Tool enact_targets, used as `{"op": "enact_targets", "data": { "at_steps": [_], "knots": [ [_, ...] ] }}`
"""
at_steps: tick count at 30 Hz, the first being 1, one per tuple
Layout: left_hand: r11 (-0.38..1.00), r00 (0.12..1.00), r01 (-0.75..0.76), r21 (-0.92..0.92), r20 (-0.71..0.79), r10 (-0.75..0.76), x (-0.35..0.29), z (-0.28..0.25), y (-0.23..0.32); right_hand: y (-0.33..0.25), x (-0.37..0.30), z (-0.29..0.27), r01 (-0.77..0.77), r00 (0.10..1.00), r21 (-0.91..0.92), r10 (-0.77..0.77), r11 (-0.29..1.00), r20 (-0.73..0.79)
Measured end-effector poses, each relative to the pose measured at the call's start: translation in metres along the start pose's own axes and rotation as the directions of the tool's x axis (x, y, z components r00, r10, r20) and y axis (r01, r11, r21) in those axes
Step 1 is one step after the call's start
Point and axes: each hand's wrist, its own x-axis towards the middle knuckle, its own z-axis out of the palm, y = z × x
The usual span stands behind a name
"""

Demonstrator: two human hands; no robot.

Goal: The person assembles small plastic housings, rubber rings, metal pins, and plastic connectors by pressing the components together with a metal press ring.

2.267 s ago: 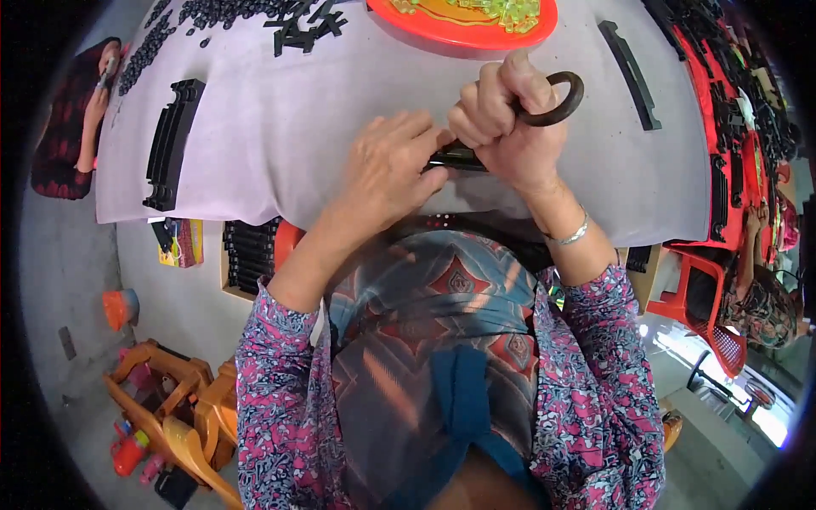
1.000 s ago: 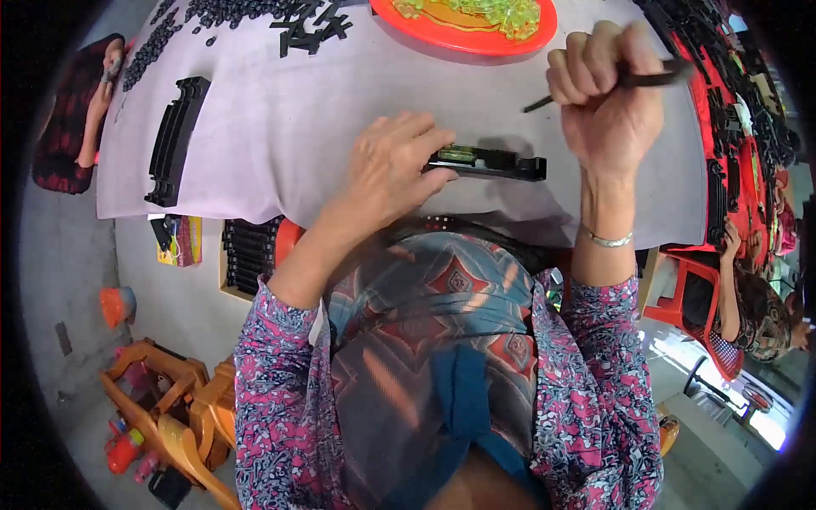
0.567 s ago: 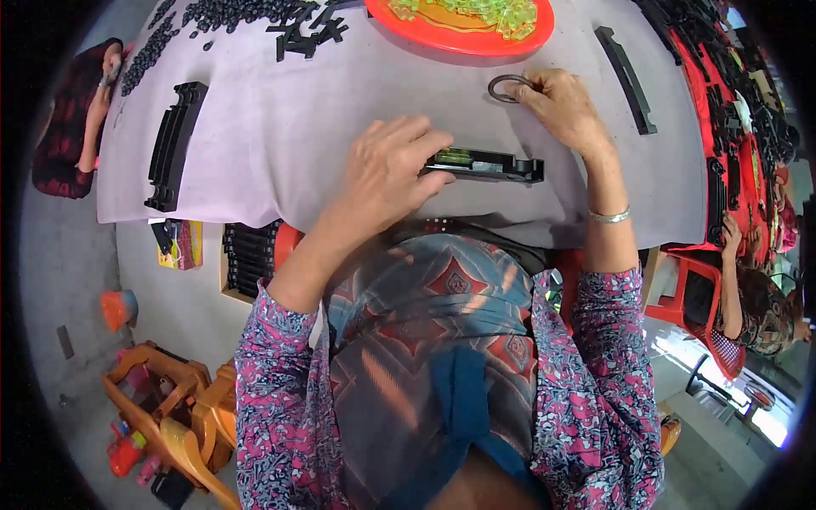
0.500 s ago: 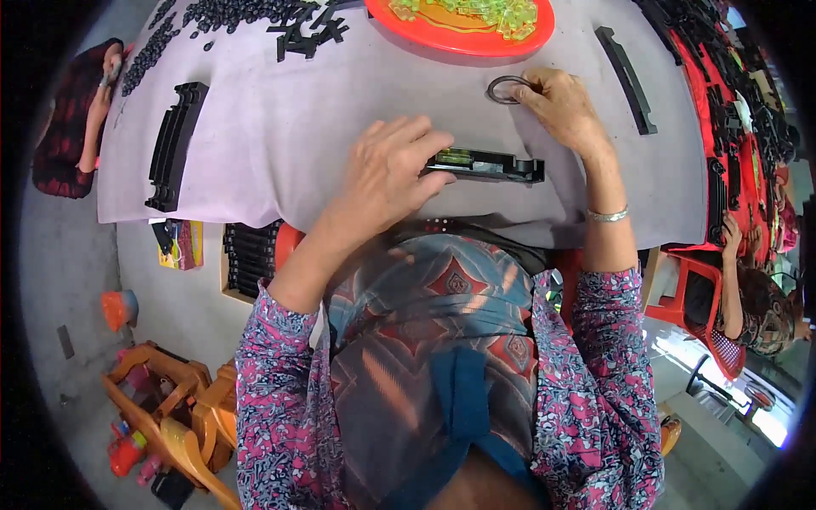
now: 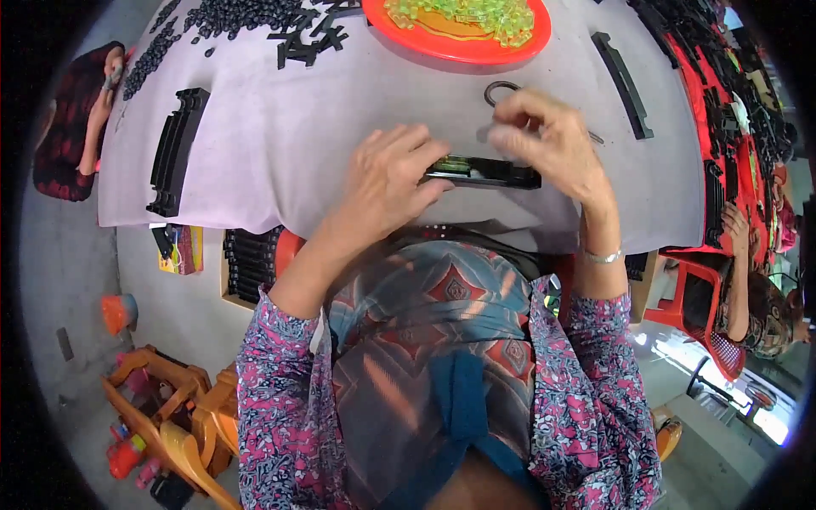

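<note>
My left hand (image 5: 393, 174) grips the left end of a black spirit level (image 5: 489, 172), thumb on the near side and fingers on the far side. A yellow-green vial (image 5: 456, 165) shows in its recess beside my fingertips. My right hand (image 5: 548, 140) hovers by the level's right end, blurred by motion, with a gap between thumb and curled fingers. Beyond it a dark tool's ring handle (image 5: 500, 88) rests on the cloth. The tool's thin tip (image 5: 597, 138) emerges on the other side of that hand, which covers the middle.
A red plate (image 5: 459, 55) of yellow-green vials stands at the far side. Small black parts (image 5: 234, 17) and short black strips (image 5: 310, 42) lie far left. More black level bodies (image 5: 177, 153) lie left and right (image 5: 625, 85). Another person's hand (image 5: 735, 225) is at the right.
My right hand has let go of the ring-handled tool and moved nearer to the level. The ring lies slightly farther left. My left hand stays on the level.
</note>
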Motion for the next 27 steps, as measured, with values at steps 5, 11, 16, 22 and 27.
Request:
{"op": "enact_targets", "data": {
  "at_steps": [5, 11, 16, 22, 27],
  "knots": [
    [1.000, 1.000, 0.019, 0.012, 0.020, -0.019, 0.002, 0.001, 0.002, -0.012, -0.018, 0.012, 0.191, 0.975, -0.288, -0.147, 0.938, 0.167],
    [0.999, 0.999, 0.017, 0.033, -0.035, -0.016, -0.004, 0.008, 0.003, -0.014, -0.019, 0.022, 0.108, 0.978, -0.337, -0.038, 0.935, 0.207],
    [0.994, 0.979, 0.046, -0.097, -0.192, -0.064, -0.001, -0.009, -0.008, -0.013, -0.017, 0.024, 0.189, 0.980, -0.479, -0.130, 0.857, 0.153],
    [0.914, 0.874, 0.333, -0.229, -0.289, -0.391, -0.001, -0.032, -0.061, -0.005, -0.018, 0.021, 0.160, 0.987, -0.491, -0.134, 0.856, 0.090],
    [0.921, 0.846, 0.390, -0.019, -0.388, -0.366, 0.009, -0.057, -0.107, -0.007, -0.013, 0.022, 0.226, 0.974, -0.428, -0.210, 0.875, 0.084]
  ]
}}
